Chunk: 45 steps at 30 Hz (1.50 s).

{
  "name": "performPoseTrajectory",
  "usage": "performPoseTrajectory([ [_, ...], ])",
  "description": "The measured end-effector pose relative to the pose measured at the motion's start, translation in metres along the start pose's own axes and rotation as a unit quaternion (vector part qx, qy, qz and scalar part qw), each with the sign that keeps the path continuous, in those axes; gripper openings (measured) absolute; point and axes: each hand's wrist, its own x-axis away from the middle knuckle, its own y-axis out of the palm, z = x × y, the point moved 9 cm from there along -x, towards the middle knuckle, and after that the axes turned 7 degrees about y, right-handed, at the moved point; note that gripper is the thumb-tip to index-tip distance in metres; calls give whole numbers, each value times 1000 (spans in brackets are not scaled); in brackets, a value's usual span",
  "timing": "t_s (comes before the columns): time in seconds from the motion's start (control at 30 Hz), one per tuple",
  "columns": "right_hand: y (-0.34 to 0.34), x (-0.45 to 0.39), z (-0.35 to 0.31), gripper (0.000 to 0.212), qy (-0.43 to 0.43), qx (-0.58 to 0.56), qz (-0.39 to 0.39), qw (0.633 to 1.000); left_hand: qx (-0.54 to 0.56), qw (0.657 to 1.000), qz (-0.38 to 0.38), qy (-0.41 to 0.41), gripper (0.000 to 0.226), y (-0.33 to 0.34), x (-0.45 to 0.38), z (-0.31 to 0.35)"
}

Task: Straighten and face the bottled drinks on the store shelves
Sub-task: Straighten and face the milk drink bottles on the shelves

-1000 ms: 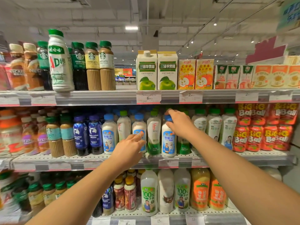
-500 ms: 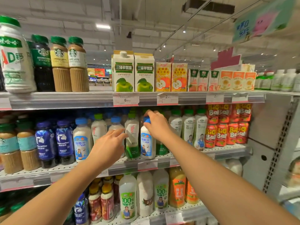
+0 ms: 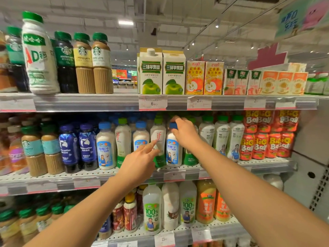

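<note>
While both arms reached toward the middle shelf (image 3: 263, 162), the right hand (image 3: 185, 133) sat on top of a blue-capped bottle (image 3: 172, 152), fingers curled round its cap (image 3: 173, 126). That bottle stood upright at the shelf's front edge, its blue-and-white label facing outward, between a green-capped "if" bottle (image 3: 157, 138) on its left and a green-based bottle (image 3: 189, 157) mostly hidden behind the right wrist. The left hand (image 3: 138, 162) hung in front of the row, gripping nothing, index finger (image 3: 151, 145) stretched toward the lower part of the "if" bottle; contact between fingertip and bottle could not be judged. The other fingers were loosely bent.

Further left on the same shelf stood two more blue-capped bottles (image 3: 106, 147), another "if" bottle (image 3: 122, 139), two dark blue coffee bottles (image 3: 78, 148) and brown coffee bottles (image 3: 33, 152). To the right of the held bottle: three white green-capped bottles (image 3: 221, 136), then red "Big Ball" packs (image 3: 268, 134) stacked two high.

Top shelf (image 3: 89, 102): a white "AD" bottle (image 3: 38, 56) tilted, beside Starbucks bottles (image 3: 83, 65), apple cartons (image 3: 162, 73) and small juice boxes (image 3: 204, 78). Bottom shelf: coconut bottles (image 3: 152, 211) and orange juice bottles (image 3: 206, 204), upright. Price tags (image 3: 153, 103) lined the shelf edges.
</note>
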Motion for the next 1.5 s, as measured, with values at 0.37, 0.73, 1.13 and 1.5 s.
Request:
performPoseTrajectory([
  [0.37, -17, 24, -58, 29, -133, 88, 70, 985, -9, 995, 94, -39, 29, -37, 17, -33],
  [0.73, 56, 8, -154, 64, -125, 28, -67, 990, -25, 988, 139, -69, 20, -61, 59, -84],
  [1.13, 59, 36, -141, 52, -53, -163, -49, 984, -2, 981, 155, -114, 19, -76, 74, -118],
  [1.5, -20, 103, -27, 33, -8, -339, -26, 940, 83, 982, 147, -78, 26, -76, 11, -61],
])
